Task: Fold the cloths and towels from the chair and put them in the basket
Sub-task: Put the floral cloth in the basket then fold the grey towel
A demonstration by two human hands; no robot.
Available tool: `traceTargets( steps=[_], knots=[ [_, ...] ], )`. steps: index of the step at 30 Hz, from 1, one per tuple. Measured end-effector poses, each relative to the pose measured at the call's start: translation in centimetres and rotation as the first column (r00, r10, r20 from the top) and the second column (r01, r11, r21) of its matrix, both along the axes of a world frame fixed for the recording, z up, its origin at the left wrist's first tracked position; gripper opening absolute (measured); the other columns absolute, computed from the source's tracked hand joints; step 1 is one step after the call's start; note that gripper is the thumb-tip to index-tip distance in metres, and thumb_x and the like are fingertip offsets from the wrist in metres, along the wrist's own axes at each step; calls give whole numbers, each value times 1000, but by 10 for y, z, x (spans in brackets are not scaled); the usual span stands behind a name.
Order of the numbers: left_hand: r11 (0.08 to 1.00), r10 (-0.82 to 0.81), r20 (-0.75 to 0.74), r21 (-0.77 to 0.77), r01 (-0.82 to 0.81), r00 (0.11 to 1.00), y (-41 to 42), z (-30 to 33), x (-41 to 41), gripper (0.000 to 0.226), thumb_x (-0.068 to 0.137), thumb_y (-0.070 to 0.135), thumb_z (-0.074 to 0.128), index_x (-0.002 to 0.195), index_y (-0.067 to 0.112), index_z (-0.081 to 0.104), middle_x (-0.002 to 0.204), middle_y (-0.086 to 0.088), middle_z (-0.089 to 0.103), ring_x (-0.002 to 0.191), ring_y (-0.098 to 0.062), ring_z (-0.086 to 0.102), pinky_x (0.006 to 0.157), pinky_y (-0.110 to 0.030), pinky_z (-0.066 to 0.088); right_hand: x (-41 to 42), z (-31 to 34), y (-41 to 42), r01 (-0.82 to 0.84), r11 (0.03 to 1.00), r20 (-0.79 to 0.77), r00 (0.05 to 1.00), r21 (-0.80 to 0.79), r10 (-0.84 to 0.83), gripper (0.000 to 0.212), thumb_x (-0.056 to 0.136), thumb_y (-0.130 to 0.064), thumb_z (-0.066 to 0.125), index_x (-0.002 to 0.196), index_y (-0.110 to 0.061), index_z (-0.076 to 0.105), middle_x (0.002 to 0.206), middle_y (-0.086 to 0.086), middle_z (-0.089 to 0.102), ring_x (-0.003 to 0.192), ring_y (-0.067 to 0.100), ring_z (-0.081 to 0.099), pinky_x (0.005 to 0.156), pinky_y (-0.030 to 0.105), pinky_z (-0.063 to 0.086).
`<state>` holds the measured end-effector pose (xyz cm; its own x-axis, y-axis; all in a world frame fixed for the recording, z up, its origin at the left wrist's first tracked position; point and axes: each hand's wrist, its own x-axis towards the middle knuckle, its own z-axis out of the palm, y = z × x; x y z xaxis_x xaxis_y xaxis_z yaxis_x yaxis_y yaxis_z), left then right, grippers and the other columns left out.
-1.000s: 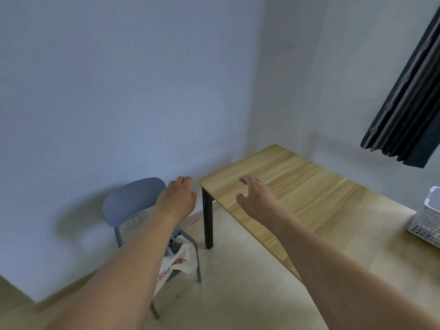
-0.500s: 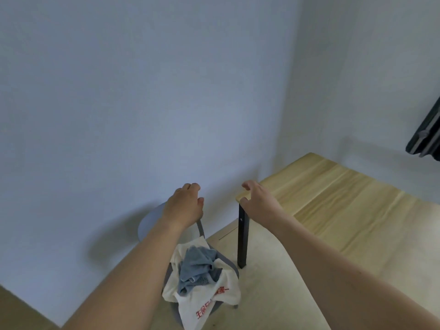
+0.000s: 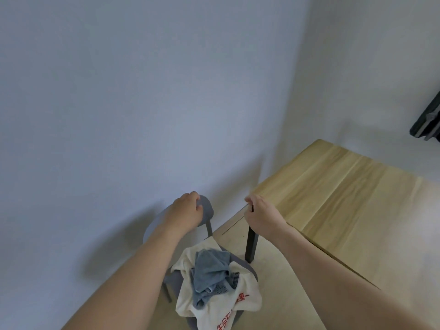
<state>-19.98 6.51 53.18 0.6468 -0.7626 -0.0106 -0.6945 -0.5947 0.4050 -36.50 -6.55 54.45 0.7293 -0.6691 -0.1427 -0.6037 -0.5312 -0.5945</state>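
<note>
The crumpled white and grey-blue cloths [image 3: 214, 282] heap below the left hand [image 3: 187, 210], nearer than the right hand [image 3: 260, 214]; both loosely curled, holding nothing

2 bare forearms, no sleeves; left hand [image 3: 184, 211] & right hand [image 3: 260, 214]: no rings, watch, gloves.

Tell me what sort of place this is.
Probably a plain room in a home: a wooden table in a bare corner, a grey chair heaped with towels, and a dark curtain.
</note>
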Motion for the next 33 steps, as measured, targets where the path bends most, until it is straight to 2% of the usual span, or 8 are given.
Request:
traceTargets(
  steps=[2,6,10,13,18,22,27,33],
  knots=[
    [999,-27,-47,44,29,999,-3,-33,16,9,95,16,43,92,12,49,91,-9,55,73,-17,44,58,-27,30,22,-31,-1,-8,1000,-45,999,20,9,45,96,-14,44,141,-15,39,142,3,44,122,18,49,92,24,39],
    [999,-5,-196,37,12,981,-12,-133,62,17,96,22,43,108,18,55,102,0,60,85,-16,54,72,-26,40,73,-123,-11,18,996,-152,988,82,-5,43,96,-11,40,139,-16,42,141,4,45,123,20,48,98,28,41],
    [997,72,-356,27,-67,932,-24,-276,101,14,92,30,41,92,35,54,98,10,62,84,-10,57,74,-29,48,121,-259,-27,53,990,-224,974,129,-23,44,95,-9,40,138,-18,43,140,3,47,125,21,46,101,29,39],
    [990,124,-382,106,-90,916,-30,-376,118,17,93,28,42,104,26,56,101,4,60,83,-14,54,62,-26,39,144,-359,-38,44,989,-264,965,139,-6,44,96,-10,43,139,-16,43,141,3,47,126,22,46,101,29,39],
    [991,131,-413,54,-119,902,-55,-491,141,23,92,35,42,86,15,50,84,1,54,73,-20,50,59,-30,33,169,-478,-63,40,995,-275,961,87,-15,45,97,-24,47,141,-17,39,142,4,46,125,23,47,96,29,42],
    [991,94,-433,-44,-125,896,-74,-540,150,41,85,50,51,81,10,61,82,-5,65,77,-23,61,62,-29,41,182,-533,-73,-48,999,-328,943,25,54,50,95,-33,50,140,-13,43,137,7,52,121,25,50,100,33,40],
    [963,-45,-329,-266,-47,943,-66,-561,149,19,86,27,58,80,10,57,73,-2,58,66,-19,51,58,-29,35,179,-551,-64,-100,972,-301,953,-214,31,27,93,-33,51,111,-18,63,103,1,63,97,22,56,90,36,43],
    [812,-161,-193,-583,19,968,-19,-512,131,16,94,15,52,81,7,51,71,1,48,67,-16,43,59,-29,33,135,-517,-22,182,972,122,979,-148,-165,14,92,-18,49,82,-20,59,79,-3,58,76,17,55,61,25,41]
  ],
)
